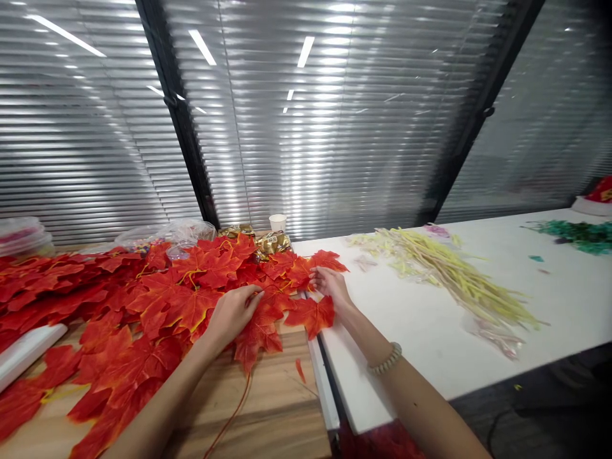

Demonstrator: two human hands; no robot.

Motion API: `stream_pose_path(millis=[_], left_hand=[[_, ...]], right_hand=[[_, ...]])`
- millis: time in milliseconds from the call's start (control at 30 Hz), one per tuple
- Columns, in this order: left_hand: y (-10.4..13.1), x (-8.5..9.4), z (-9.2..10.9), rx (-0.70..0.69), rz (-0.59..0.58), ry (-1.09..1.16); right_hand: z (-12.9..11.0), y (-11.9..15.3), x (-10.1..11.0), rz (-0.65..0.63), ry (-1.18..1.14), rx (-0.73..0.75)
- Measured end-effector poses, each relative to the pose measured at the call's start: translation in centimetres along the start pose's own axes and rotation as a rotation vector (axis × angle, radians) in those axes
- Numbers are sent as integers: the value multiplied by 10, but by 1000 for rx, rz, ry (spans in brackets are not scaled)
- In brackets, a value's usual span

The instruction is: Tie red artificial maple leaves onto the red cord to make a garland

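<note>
The right hand [333, 288] pinches the leaf garland [312, 315] by the wooden desk's [287, 408] right edge; the left hand's [233, 313] grip is unclear; tugging snagged leaves could tear them.

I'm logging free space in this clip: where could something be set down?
The white table has bare room between the right forearm and the yellow bundle, and right of that bundle, short of the green pile. The wooden table is crowded leftward with red leaves.

Matt, cloth-like red leaves [191, 306]; glossy metallic-gold wrappers [273, 243]; wood-grained tabletop [287, 408].
</note>
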State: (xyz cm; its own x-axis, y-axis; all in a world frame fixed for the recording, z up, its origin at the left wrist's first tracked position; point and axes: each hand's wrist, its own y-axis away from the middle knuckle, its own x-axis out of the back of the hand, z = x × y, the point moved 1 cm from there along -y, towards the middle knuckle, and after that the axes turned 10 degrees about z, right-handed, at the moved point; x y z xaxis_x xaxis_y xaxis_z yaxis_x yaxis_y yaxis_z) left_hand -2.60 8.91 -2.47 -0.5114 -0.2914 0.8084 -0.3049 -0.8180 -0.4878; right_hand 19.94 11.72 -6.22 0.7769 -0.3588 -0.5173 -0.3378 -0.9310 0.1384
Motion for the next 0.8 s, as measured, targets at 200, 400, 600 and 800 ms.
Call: stream_pose_path(millis=[200, 400, 600, 800], left_hand=[[-1, 0, 1, 8, -10, -2], [0, 0, 1, 1, -14, -9], [-1, -1, 1, -8, -18, -34], [0, -2, 2, -13, -28, -40]], right_hand=[[-1, 1, -1, 15, 19, -3], [-1, 1, -1, 27, 21, -11], [0, 1, -1, 20, 19, -7], [1, 1, -1, 9, 0, -13]])
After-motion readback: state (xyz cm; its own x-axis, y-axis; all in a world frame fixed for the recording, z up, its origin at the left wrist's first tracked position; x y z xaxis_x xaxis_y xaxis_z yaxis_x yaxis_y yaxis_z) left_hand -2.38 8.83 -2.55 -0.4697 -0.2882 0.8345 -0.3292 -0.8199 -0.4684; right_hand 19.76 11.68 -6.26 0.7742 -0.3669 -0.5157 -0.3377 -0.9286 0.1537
